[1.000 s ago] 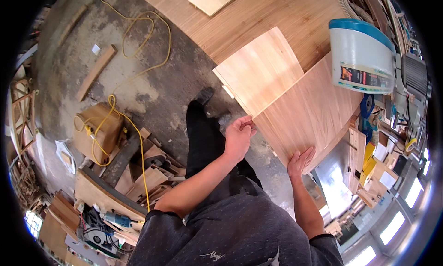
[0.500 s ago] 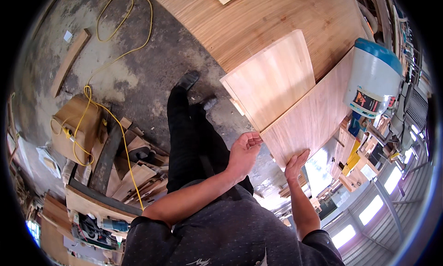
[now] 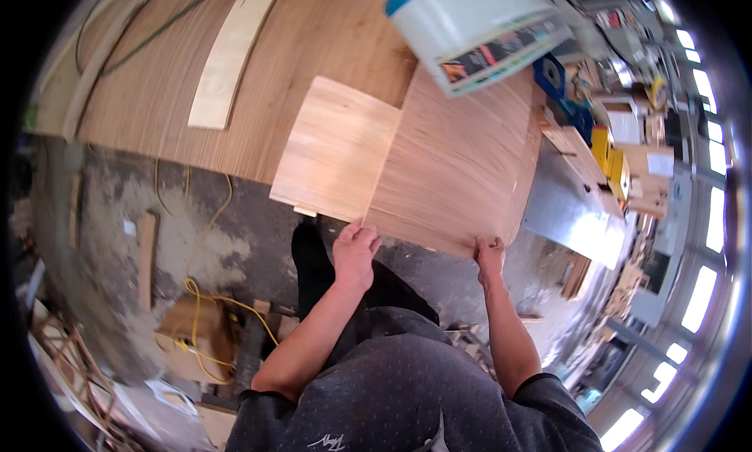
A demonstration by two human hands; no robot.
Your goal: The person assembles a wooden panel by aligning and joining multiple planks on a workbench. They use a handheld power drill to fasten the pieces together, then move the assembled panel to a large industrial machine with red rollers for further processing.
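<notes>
A large flat wooden panel (image 3: 458, 162) lies in front of me, its near edge jutting past the table. My left hand (image 3: 356, 256) closes its fingers on this panel's near left corner, right where a smaller, paler wood panel (image 3: 333, 146) meets it. At the near right corner, my right hand (image 3: 490, 260) grips the edge with bent fingers; the thumb and underside are partly hidden. The smaller panel rests on the table beside the larger one, and a thin strip of wood (image 3: 305, 211) pokes out beneath its near edge.
A white bucket with a blue lid (image 3: 486, 37) stands at the panel's far end. The wooden tabletop (image 3: 168, 84) carries a pale board (image 3: 233, 60). On the floor lie a yellow cord (image 3: 205, 295), a cardboard box (image 3: 196, 334) and a wood piece (image 3: 146, 256). A metal surface (image 3: 576, 209) is at right.
My view has swung right, so the table and panels appear turned. The left hand has come onto the panel's corner, and the right hand has shifted from its face to the near right corner.
</notes>
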